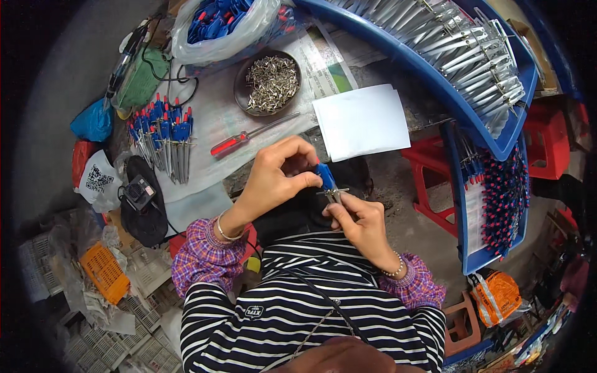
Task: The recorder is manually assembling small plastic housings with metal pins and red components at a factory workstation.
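Observation:
Between my two hands is a small tool with a blue plastic body (325,176), a red tip and metal shanks with a thin crosspiece. My left hand (272,177) pinches the blue end between thumb and fingers. The metal end is gripped by my right hand (365,228), its thumb pressed along the shanks. On the table to the left lies a bunch of similar blue and red tools (165,133), their metal ends pointing toward me. A round dark bowl (240,93) full of small metal pins and a red-handled screwdriver (231,144) lie beyond my left hand.
White paper sheets (362,122) lie ahead of my hands. A blue tray (429,68) of long metal parts stands at far right, above another blue tray (465,242) of blue and red tools. A plastic bag (233,46) of blue parts, red stools (429,180) and an orange basket (104,271) surround me.

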A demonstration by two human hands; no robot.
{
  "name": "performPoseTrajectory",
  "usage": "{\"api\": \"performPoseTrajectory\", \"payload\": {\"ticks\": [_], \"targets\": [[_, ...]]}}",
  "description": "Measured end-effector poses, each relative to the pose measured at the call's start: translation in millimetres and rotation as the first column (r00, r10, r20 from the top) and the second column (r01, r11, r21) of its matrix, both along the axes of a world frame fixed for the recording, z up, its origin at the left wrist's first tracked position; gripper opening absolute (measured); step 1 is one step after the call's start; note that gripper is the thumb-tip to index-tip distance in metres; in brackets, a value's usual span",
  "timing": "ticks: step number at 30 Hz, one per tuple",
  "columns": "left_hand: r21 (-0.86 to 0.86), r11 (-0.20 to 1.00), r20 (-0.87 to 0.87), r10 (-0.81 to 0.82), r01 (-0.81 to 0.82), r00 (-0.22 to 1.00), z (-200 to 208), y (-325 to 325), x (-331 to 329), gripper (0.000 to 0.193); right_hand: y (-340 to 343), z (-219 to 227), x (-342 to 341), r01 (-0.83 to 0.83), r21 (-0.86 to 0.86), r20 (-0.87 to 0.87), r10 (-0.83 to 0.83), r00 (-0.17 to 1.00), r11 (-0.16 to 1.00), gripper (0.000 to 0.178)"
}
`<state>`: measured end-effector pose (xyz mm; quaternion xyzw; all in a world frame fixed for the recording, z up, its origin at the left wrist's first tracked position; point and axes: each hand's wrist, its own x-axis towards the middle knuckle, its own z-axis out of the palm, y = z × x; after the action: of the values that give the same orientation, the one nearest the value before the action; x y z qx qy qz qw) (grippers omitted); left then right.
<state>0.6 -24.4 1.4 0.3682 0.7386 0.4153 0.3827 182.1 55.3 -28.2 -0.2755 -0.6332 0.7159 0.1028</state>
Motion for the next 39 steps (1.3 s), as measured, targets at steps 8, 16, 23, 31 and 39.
{"api": "performPoseTrajectory", "payload": {"ticks": [8, 16, 23, 31, 39], "targets": [[0.158, 0.987, -0.493, 0.105, -0.030, 0.864, 6.0, -11.6, -35.4, 0.036, 22.4, -3.7, 0.2, 0.030, -0.482, 0.006, -0.030, 1.000, 0.876, 0.019], [-0.125, 0.992, -0.795, -0.104, 0.006, 0.598, -3.6, -39.6, -59.8, 0.029, 43.5, -27.0, -5.7, 0.048, -0.545, -0.005, -0.061, 0.998, 0.837, 0.020], [0.464, 0.882, 0.122, 0.025, -0.080, 0.992, 14.5, -11.5, -42.2, 0.011, 40.6, -31.3, -8.6, 0.062, -0.559, -0.004, -0.077, 0.997, 0.827, 0.021], [0.600, 0.789, -0.053, -0.129, 0.135, 0.990, 21.7, 44.0, -5.3, 0.015, 36.3, -35.4, -8.7, 0.072, -0.553, -0.017, -0.098, 0.995, 0.830, 0.021], [0.384, 0.857, -0.251, -0.262, 0.344, 0.932, -11.7, 36.0, 0.3, 0.022, 34.9, -29.6, -9.8, 0.078, -0.533, 0.014, -0.083, 0.996, 0.842, 0.019]]}}
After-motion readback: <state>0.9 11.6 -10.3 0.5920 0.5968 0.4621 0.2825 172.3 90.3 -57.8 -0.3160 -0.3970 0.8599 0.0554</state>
